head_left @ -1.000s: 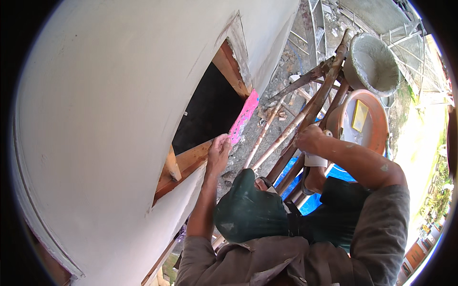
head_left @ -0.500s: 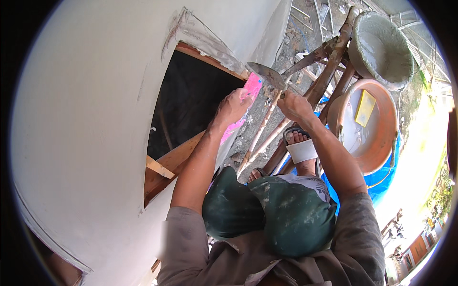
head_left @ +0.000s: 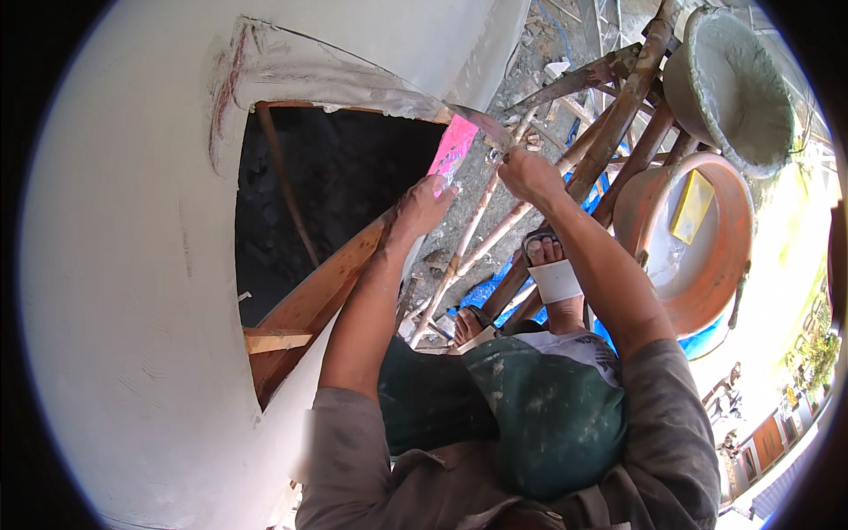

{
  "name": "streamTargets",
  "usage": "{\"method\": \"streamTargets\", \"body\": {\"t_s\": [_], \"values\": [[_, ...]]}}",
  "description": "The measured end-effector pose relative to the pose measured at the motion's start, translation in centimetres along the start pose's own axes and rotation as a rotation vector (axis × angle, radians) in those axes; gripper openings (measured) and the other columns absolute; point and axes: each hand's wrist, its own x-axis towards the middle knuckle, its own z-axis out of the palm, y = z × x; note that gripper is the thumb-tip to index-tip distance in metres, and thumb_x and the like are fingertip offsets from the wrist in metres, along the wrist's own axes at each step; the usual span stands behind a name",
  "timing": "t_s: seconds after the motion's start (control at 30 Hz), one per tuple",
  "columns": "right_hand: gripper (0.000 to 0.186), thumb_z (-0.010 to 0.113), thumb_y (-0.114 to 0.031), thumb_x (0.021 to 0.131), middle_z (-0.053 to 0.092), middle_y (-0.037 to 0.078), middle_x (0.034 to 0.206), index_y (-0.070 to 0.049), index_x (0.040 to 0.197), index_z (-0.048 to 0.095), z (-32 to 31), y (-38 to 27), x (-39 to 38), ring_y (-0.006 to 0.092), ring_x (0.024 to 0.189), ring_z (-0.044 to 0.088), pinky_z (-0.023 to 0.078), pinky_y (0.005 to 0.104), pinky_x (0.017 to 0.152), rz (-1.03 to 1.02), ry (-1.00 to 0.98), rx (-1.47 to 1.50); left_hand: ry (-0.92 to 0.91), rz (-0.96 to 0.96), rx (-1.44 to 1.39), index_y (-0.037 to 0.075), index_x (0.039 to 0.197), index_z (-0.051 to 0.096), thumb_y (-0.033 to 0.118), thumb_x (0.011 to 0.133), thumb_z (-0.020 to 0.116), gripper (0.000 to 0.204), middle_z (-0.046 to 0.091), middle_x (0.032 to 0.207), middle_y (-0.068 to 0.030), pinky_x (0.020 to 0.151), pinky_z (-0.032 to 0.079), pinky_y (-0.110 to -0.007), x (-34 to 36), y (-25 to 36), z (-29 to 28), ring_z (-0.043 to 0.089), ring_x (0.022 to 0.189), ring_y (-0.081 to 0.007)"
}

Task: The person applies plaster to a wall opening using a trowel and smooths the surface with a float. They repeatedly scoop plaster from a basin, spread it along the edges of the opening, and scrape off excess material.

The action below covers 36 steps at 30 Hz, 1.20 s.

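Observation:
My left hand (head_left: 424, 208) is closed on a bright pink strip (head_left: 453, 144), which runs along the right edge of a dark opening (head_left: 344, 159) in a pale wall. The strip's lower part is hidden by the hand. In my right hand (head_left: 532, 177) is the handle of a trowel (head_left: 482, 124). Its metal blade, seen at a slant, lies at the top end of the strip, by the opening's upper right corner. Smeared grey plaster (head_left: 327, 78) covers the wall just above the opening.
Wooden planks (head_left: 322, 278) line the opening's lower side. Scaffold poles (head_left: 618, 124) stand to the right. Beyond them are a plaster-coated bucket (head_left: 693, 66) and an orange tub (head_left: 738, 252) with whitish liquid and a yellow block (head_left: 692, 207). Below my feet lies blue sheeting (head_left: 481, 293).
My left hand has slid lower along the pink strip, baring more of its upper part. The trowel blade has tilted at the strip's top end. The whole view has shifted.

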Motion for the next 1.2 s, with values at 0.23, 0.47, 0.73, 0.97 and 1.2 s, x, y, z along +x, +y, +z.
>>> {"method": "streamTargets", "body": {"t_s": [0.23,0.47,0.73,0.97,1.2], "values": [[0.034,0.044,-0.021,0.085,0.066,0.026,0.104,0.000,0.103,0.065,1.4,1.0,1.6,0.0425,0.099,0.064,0.049,0.0503,0.089,0.014,0.016,-0.010,-0.074,0.071,0.129,0.002,0.120,0.058,0.036,0.091,0.060,0.044,0.063,0.117,-0.0186,0.090,0.049,-0.040,-3.7,-1.4,-1.0,0.062,0.106,-0.0348],[0.035,0.049,-0.025,0.084,0.066,0.025,0.105,-0.001,0.104,0.066,1.3,0.7,2.6,0.0413,0.100,0.064,0.049,0.0481,0.089,-0.002,-0.021,-0.013,-0.074,-0.219,0.080,0.000,0.125,0.056,0.039,0.091,0.058,0.051,0.062,0.121,-0.0224,0.096,0.045,-0.040,-6.9,-12.4,1.2,0.059,0.113,-0.0351],[0.033,0.052,-0.027,0.084,0.067,0.025,0.101,-0.003,0.099,0.068,0.9,1.0,2.9,0.0411,0.096,0.065,0.051,0.0476,0.087,-0.016,0.001,-0.013,-0.067,-0.289,0.013,-0.004,0.124,0.056,0.034,0.093,0.058,0.049,0.064,0.118,-0.0227,0.093,0.048,-0.038,-7.7,-13.5,1.5,0.063,0.110,-0.0315],[0.031,0.060,-0.030,0.083,0.068,0.024,0.097,-0.002,0.096,0.068,0.5,1.6,3.2,0.0404,0.092,0.066,0.052,0.0482,0.081,-0.062,-0.002,-0.014,-0.027,-0.180,-0.029,0.001,0.115,0.059,0.038,0.093,0.056,0.044,0.065,0.113,-0.0216,0.089,0.048,-0.043,-6.2,-12.8,2.1,0.061,0.108,-0.0373],[0.029,0.066,-0.029,0.081,0.069,0.022,0.092,-0.002,0.092,0.068,-1.0,1.5,2.7,0.0394,0.089,0.067,0.053,0.0479,0.079,-0.121,0.042,-0.085,0.000,-0.173,-0.041,0.003,0.114,0.059,0.038,0.092,0.057,0.041,0.066,0.109,-0.0205,0.086,0.049,-0.043,-5.7,-13.0,2.5,0.063,0.104,-0.0367]]}}
